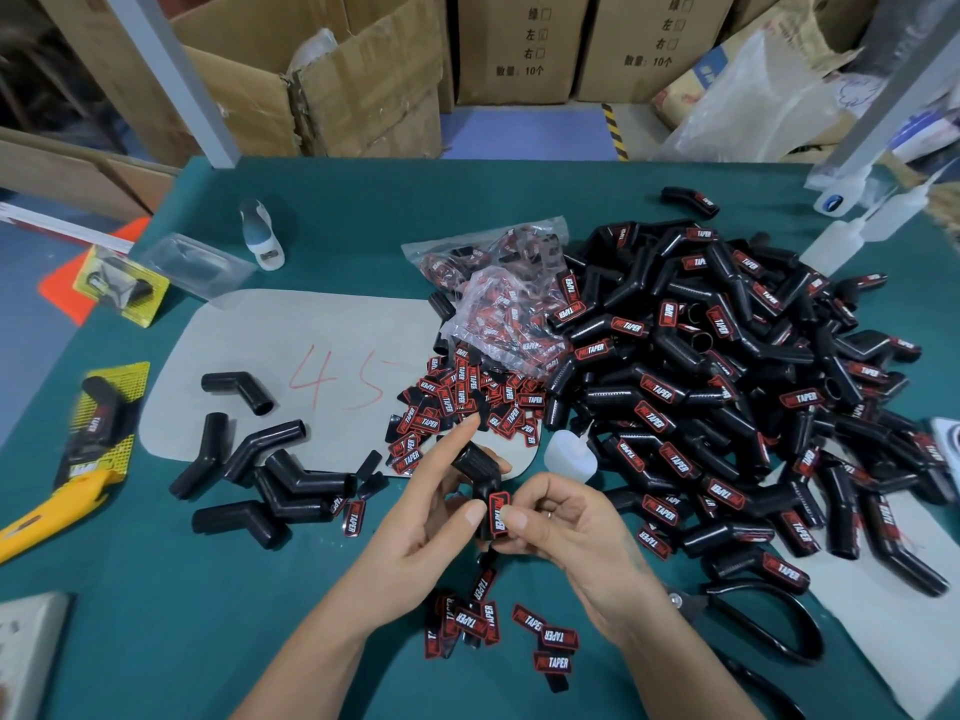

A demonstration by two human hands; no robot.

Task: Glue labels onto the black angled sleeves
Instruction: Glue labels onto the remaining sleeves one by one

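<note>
The sleeve (480, 485) is held above the green table (156, 615), near its front middle, between both hands. Its lower end is hidden behind the label (499, 513) and the fingers; the upper arm tilts up and to the left, the lower arm runs nearly straight down. The label's long axis follows that lower arm, its lettering reading sideways. The left hand (421, 517) grips the sleeve with its thumb on the label's edge and its forefinger held out straight. The right hand (561, 517) pinches the label against the sleeve with curled fingers. Bare sleeves (260, 475) lie to the left, loose labels (457, 402) behind, a labelled pile (727, 387) to the right. Scissors (769, 621) are partly cut off by the right forearm.
</note>
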